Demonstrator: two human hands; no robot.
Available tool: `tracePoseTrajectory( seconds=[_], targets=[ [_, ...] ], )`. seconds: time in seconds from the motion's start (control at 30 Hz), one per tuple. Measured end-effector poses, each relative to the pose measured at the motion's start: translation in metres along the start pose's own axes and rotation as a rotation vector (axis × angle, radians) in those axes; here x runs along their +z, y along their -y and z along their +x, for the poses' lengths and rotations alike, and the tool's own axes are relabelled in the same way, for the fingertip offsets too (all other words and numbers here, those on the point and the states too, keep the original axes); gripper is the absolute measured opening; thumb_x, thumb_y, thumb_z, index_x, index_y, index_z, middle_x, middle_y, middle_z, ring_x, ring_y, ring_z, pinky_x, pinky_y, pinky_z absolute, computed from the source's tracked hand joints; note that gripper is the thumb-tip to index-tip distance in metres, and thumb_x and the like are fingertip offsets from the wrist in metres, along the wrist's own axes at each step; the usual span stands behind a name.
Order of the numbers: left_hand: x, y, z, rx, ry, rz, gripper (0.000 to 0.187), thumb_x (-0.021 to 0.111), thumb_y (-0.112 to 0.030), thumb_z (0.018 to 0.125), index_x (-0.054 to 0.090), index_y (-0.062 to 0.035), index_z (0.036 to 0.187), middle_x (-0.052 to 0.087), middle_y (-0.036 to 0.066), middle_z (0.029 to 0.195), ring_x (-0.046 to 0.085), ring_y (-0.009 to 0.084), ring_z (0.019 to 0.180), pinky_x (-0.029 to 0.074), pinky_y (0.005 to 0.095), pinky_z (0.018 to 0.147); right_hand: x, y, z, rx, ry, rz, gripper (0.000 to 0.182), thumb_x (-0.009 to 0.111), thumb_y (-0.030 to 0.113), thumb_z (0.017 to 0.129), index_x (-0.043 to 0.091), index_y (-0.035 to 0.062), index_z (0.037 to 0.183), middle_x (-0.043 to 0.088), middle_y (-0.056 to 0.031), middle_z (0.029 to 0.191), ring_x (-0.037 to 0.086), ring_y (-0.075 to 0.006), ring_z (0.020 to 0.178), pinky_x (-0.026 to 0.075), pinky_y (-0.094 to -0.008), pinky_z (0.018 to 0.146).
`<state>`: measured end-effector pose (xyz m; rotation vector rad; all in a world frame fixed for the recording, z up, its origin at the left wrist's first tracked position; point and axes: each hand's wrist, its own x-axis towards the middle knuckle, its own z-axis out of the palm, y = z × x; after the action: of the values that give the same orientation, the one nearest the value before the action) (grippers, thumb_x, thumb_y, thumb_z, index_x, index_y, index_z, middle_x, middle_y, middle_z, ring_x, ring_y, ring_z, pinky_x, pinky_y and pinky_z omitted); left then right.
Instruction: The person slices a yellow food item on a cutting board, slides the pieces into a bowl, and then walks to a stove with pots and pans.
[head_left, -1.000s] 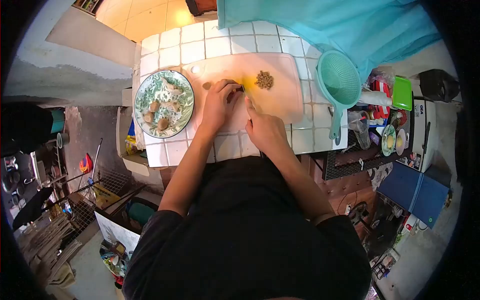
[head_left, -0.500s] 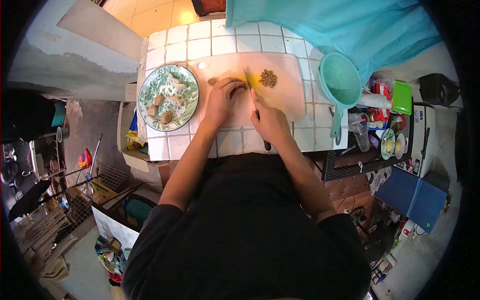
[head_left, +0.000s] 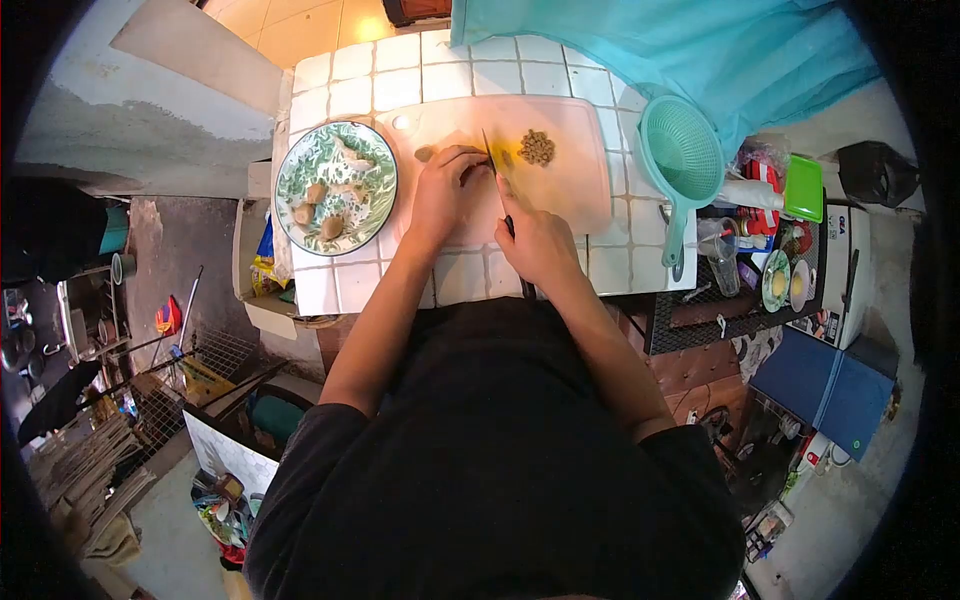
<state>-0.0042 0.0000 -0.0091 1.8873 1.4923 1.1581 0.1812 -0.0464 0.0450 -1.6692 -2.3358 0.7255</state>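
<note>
My right hand (head_left: 537, 240) grips a kitchen knife (head_left: 491, 152) by its dark handle, its blade pointing away from me over the pink cutting board (head_left: 565, 205). Just left of the blade, my left hand (head_left: 445, 195) rests on the board with its fingers curled down; whatever lies under the fingertips is hidden. A small pile of brown diced pieces (head_left: 537, 148) sits right of the blade. Beyond my left hand lies a small brownish piece (head_left: 424, 154). To the left, a green-and-white patterned plate (head_left: 300, 160) holds several brownish round lumps (head_left: 332, 227) and some pale pieces (head_left: 352, 155).
A turquoise strainer (head_left: 682, 150) with a handle lies on the white tiled counter (head_left: 455, 280), right of the board. A turquoise cloth (head_left: 670, 50) hangs at the back right. Further right, a black rack (head_left: 690, 322) carries a plastic cup (head_left: 722, 265) and small bowls (head_left: 776, 280).
The knife and my right hand have shifted slightly left, and the blade tilts a little differently beside my left fingers. The whole view has moved slightly; the plate and pile look the same.
</note>
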Motion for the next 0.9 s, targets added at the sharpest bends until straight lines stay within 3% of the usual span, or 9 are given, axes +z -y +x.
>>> tracePoseTrajectory(
  seconds=[0.1,0.17,0.37,0.47,0.6,0.7,0.8,0.87,0.9],
  targets=[
    [-0.003,-0.008,0.001,-0.067,0.019,-0.067,0.017,0.074,-0.003,0.091,0.078,0.0,0.107,0.076,0.012,0.108,0.073,0.0289,0.097,0.059,0.0366,0.085,-0.003,0.003,-0.001,-0.004,0.01,-0.023,0.073,0.062,0.028,0.099,0.037,0.0115,0.165,0.072,-0.0219,0.077,0.071,-0.0427,0.07,0.057,-0.0539,0.072],
    [0.0,-0.002,0.001,-0.052,0.008,-0.058,0.018,0.074,-0.003,0.09,0.078,0.0002,0.107,0.076,0.012,0.108,0.073,0.0296,0.098,0.058,0.0365,0.086,-0.011,0.01,-0.001,0.042,0.067,-0.029,0.071,0.063,0.022,0.096,0.041,0.0082,0.162,0.07,-0.0237,0.126,0.074,-0.0404,0.088,0.06,-0.0519,0.079],
    [0.002,0.005,0.001,-0.002,0.002,-0.005,0.019,0.077,0.001,0.089,0.078,0.0016,0.109,0.077,0.013,0.11,0.076,0.0278,0.099,0.06,0.0333,0.086,-0.003,0.008,-0.002,0.016,0.069,-0.091,0.07,0.061,0.019,0.096,0.042,0.0047,0.161,0.067,-0.0209,0.136,0.074,-0.0397,0.089,0.06,-0.0516,0.079],
    [0.001,-0.002,0.002,-0.1,0.019,-0.037,0.016,0.077,-0.005,0.089,0.08,-0.0016,0.105,0.077,0.011,0.106,0.074,0.0294,0.097,0.059,0.0366,0.087,0.017,-0.001,0.001,-0.003,0.073,-0.097,0.069,0.06,0.018,0.096,0.042,0.0053,0.161,0.067,-0.0199,0.138,0.075,-0.0393,0.088,0.06,-0.0516,0.079],
    [-0.002,-0.001,0.003,-0.081,0.017,-0.046,0.016,0.077,-0.006,0.089,0.08,-0.0019,0.104,0.078,0.012,0.106,0.075,0.0297,0.096,0.059,0.0372,0.088,0.006,0.002,0.01,0.01,0.076,-0.094,0.068,0.059,0.018,0.097,0.042,0.0047,0.161,0.067,-0.0203,0.137,0.075,-0.0393,0.086,0.06,-0.0516,0.079],
    [-0.002,0.005,0.002,0.039,-0.007,0.03,0.016,0.077,-0.006,0.089,0.08,-0.0015,0.104,0.079,0.013,0.106,0.076,0.0297,0.096,0.06,0.0372,0.087,0.003,0.0,0.011,0.012,0.084,-0.061,0.067,0.06,0.018,0.097,0.043,0.0043,0.16,0.066,-0.0197,0.137,0.074,-0.0392,0.089,0.06,-0.0516,0.079],
    [-0.001,0.002,-0.001,0.033,-0.037,0.02,0.015,0.078,-0.005,0.089,0.08,-0.0005,0.103,0.079,0.013,0.105,0.076,0.0301,0.095,0.06,0.0373,0.087,0.008,-0.009,0.002,-0.046,-0.024,0.024,0.066,0.061,0.018,0.097,0.043,0.0045,0.159,0.066,-0.0193,0.137,0.074,-0.0391,0.093,0.06,-0.0515,0.08],
    [-0.001,0.001,-0.001,0.029,-0.058,0.0,0.016,0.078,-0.005,0.088,0.08,0.0,0.103,0.079,0.014,0.105,0.076,0.0306,0.094,0.06,0.0373,0.087,0.013,-0.013,-0.003,-0.021,-0.084,-0.012,0.071,0.064,0.021,0.097,0.039,0.0101,0.164,0.075,-0.021,0.111,0.073,-0.0418,0.079,0.059,-0.0526,0.076],
    [0.0,0.002,-0.001,0.03,-0.058,-0.001,0.016,0.078,-0.005,0.088,0.08,0.0,0.103,0.079,0.014,0.105,0.076,0.0306,0.094,0.06,0.0373,0.087,0.015,-0.014,-0.004,-0.021,-0.085,-0.013,0.071,0.064,0.021,0.097,0.039,0.0101,0.164,0.075,-0.021,0.111,0.073,-0.0418,0.079,0.059,-0.0526,0.076]
  ],
)
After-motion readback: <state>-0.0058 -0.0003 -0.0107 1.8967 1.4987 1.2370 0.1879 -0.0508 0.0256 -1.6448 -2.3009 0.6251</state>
